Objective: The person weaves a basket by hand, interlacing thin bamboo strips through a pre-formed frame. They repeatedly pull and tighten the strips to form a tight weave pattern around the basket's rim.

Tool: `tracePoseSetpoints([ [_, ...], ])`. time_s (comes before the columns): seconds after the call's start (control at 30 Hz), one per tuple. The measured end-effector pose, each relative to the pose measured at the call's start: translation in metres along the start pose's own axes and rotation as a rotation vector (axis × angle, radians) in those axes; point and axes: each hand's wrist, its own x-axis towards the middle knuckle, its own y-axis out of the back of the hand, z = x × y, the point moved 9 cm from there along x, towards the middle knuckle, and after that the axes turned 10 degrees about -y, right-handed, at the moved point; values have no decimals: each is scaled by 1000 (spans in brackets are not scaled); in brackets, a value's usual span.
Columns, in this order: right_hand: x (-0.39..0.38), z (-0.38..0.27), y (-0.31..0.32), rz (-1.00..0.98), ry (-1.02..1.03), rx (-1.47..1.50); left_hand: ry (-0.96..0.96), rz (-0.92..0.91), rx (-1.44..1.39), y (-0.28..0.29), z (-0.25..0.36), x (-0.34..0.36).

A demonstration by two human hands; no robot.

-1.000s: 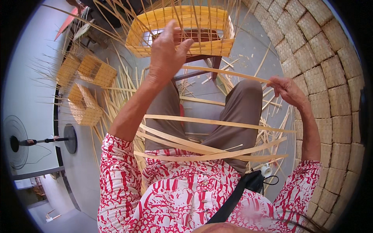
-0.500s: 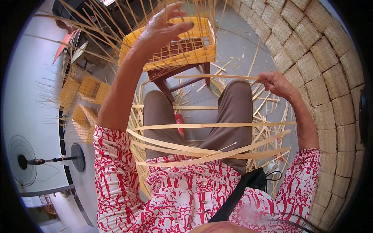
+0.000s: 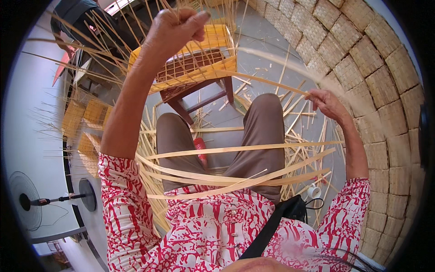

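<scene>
A partly woven yellow basket (image 3: 217, 68) with a brown open-lattice base rests on a dark wooden stool (image 3: 181, 106). Long upright bamboo stakes rise from its sides. My left hand (image 3: 179, 29) is above its left part among the stakes, fingers curled in and thumb extended; whatever they grip is hidden. My right hand (image 3: 327, 103), off to the right, pinches the end of a pale bamboo strip (image 3: 267, 80), whose other end reaches the basket's near wall. A second strip (image 3: 294, 65), smeared by motion, stretches right from the basket.
Several loose strips (image 3: 240, 148) lie across my lap, and more litter the floor. Woven panels (image 3: 380, 68) are stacked at the right. On the left are yellow baskets (image 3: 93, 113), a fan (image 3: 27, 199) and another person (image 3: 74, 22). A red-handled tool (image 3: 200, 149) lies between my legs.
My left hand has closed from spread fingers to a curl. The strip in my right hand now slants and bends toward the basket. A blurred strip has appeared above it. The view has shifted slightly.
</scene>
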Motion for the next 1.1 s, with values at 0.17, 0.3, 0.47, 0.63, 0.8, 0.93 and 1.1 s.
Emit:
tracePoseSetpoints([
  [0.17, -1, 7, -11, -12, 7, 88, -137, -526, -228, -39, 16, -22],
  [0.3, -2, 11, -18, -34, -18, 96, -111, -515, -374, -61, 13, -13],
  [0.47, -5, 5, -15, -32, -8, 95, 17, -331, -46, -70, -27, 33],
  [0.63, -16, 5, -9, 8, -43, 98, 314, -525, 42, -97, -55, 46],
  [0.8, -24, 18, -1, -3, -80, 78, 95, -358, -146, -112, -59, 45],
  [0.93, -21, 29, 7, 67, -105, 92, -151, -338, -97, -106, -29, 32],
  [1.1, -23, 44, 33, 168, -61, 204, -454, -286, 355, -86, -20, 23],
])
